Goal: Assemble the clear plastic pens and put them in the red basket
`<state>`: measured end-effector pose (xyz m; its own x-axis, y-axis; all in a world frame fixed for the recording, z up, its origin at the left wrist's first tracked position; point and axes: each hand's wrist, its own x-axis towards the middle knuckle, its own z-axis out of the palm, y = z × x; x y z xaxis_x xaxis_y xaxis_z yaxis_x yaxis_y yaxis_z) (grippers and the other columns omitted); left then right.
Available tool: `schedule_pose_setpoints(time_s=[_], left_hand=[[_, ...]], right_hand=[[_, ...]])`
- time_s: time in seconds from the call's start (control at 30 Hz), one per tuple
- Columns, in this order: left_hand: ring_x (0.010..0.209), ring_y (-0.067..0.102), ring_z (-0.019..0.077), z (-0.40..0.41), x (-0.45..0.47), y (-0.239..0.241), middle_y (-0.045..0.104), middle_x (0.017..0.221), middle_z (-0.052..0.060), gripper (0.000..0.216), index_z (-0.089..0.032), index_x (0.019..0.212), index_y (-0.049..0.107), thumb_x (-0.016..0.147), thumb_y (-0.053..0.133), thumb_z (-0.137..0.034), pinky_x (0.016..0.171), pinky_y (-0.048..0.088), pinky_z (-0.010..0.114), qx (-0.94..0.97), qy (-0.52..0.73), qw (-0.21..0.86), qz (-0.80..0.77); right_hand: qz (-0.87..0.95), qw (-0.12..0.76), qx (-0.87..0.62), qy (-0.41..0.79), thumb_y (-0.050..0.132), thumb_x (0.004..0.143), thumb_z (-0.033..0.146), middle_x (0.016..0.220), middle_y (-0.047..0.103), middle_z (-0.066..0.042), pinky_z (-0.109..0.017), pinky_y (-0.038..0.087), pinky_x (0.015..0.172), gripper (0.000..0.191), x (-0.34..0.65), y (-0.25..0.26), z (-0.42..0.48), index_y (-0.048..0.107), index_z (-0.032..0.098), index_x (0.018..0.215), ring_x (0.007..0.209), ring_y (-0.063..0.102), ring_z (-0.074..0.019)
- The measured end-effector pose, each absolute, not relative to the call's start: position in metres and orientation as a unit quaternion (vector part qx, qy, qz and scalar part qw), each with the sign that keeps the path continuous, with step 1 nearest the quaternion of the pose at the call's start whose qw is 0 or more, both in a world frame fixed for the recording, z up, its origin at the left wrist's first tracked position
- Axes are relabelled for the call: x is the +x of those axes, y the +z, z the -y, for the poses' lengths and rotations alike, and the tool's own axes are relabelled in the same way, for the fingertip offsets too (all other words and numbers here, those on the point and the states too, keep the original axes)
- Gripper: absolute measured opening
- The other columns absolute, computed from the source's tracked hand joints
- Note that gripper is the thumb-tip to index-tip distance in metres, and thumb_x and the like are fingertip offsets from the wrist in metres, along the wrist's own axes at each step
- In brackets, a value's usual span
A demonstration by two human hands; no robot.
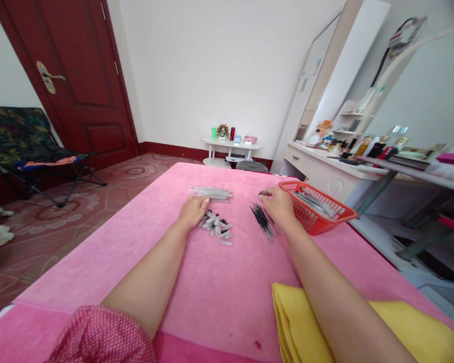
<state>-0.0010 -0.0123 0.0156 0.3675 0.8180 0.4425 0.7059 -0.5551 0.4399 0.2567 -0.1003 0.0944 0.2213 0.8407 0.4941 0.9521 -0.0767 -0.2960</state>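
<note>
My left hand (192, 212) rests at the near left end of a bundle of clear pen barrels (214, 193), its fingers curled and its thumb against them; whatever it grips is hidden. Just below lies a loose pile of small pen caps (216, 224), clear-grey mixed with black. My right hand (280, 205) is closed in a pinch beside a red plastic basket (314, 224), with something small and dark at its fingertips. Under and left of that hand, thin black pen refills (263, 222) lie in a fanned bunch. More grey pen pieces (316, 201) sit inside the basket.
A pink cloth (212, 287) covers the table. Folded yellow fabric (293, 322) lies under my right forearm. To the right stands a dresser (325, 164) crowded with bottles; a folding chair (41, 146) is at the left, near a red door (75, 75).
</note>
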Motion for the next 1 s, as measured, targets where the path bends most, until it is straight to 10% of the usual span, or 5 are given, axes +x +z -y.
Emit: schedule_pose_setpoints(time_s=[0.57,1.0], left_hand=[[0.104,0.052,0.0219,0.015,0.005,0.015,0.063,0.11,0.006,0.035,-0.023,0.111,0.064,0.088,0.04,-0.034,0.094,0.037,0.035,0.845,0.295,0.041,-0.444],[0.081,0.057,0.0191,0.012,0.006,0.013,0.067,0.084,0.004,0.021,-0.024,0.084,0.073,0.071,0.06,-0.035,0.073,0.043,0.028,0.836,0.268,0.083,-0.472]], right_hand=[[0.6,-0.016,-0.8,-0.014,0.062,0.07,0.039,0.101,0.068,-0.011,-0.031,0.048,0.07,0.032,0.243,0.087,0.107,0.069,0.019,0.094,0.093,0.063,-0.0256],[0.629,-0.045,-0.776,-0.025,0.063,0.068,0.045,0.102,0.068,-0.013,-0.033,0.049,0.073,0.039,0.233,0.08,0.107,0.067,0.018,0.096,0.097,0.063,-0.0276]])
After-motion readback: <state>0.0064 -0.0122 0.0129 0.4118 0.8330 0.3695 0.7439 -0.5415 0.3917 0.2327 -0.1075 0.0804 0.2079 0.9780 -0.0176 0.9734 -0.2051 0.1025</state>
